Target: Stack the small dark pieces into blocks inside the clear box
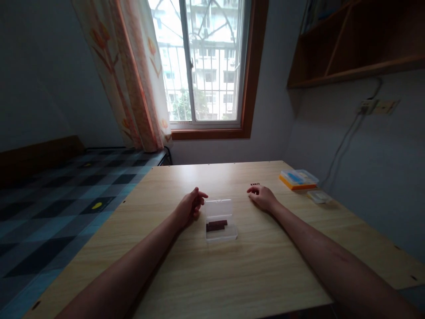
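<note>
A small clear plastic box (220, 220) lies open on the wooden table (232, 274), with a dark brown strip (216, 225) inside its lower half. My left hand (190, 206) rests on the table just left of the box, fingers loosely curled, its fingertips near the lid's upper left corner. My right hand (262, 196) rests palm down to the right of the box, fingers bent and close together, holding nothing I can see. A short row of tiny dark pieces (255, 184) lies just beyond its fingertips.
A yellow and blue box with a clear lid (298, 179) and a small clear container (318, 196) sit at the table's far right. A bed with a checked cover (49, 208) stands to the left. Window, curtain (133, 75) and wall shelf (355, 44) are behind.
</note>
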`<control>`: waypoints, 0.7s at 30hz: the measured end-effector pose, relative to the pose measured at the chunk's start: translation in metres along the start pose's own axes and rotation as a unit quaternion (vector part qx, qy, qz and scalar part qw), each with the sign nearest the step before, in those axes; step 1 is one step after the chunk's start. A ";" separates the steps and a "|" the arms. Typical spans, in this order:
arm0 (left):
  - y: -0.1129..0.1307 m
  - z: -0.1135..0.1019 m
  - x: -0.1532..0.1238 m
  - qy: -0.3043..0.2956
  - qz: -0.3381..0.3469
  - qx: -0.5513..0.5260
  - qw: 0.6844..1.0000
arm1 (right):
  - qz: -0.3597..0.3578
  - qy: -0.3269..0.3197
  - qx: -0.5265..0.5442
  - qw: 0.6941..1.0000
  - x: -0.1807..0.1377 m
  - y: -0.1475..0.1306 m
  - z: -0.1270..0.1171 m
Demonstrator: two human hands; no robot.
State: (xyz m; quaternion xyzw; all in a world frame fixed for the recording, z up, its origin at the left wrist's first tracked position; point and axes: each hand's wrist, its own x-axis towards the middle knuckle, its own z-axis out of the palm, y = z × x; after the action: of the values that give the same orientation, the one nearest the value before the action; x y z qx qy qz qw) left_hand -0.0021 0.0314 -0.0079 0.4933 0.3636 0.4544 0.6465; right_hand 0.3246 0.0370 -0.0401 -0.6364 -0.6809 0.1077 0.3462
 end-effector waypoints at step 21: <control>-0.004 0.004 -0.018 0.083 0.045 0.008 0.995 | -0.047 -0.020 -0.044 0.998 -0.009 -0.001 -0.005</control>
State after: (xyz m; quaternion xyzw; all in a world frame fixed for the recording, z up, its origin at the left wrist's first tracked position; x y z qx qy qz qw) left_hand -0.0037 0.0126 -0.0106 0.4749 0.3971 0.5198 0.5888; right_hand 0.3264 0.0265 -0.0385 -0.6163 -0.7204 0.0741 0.3094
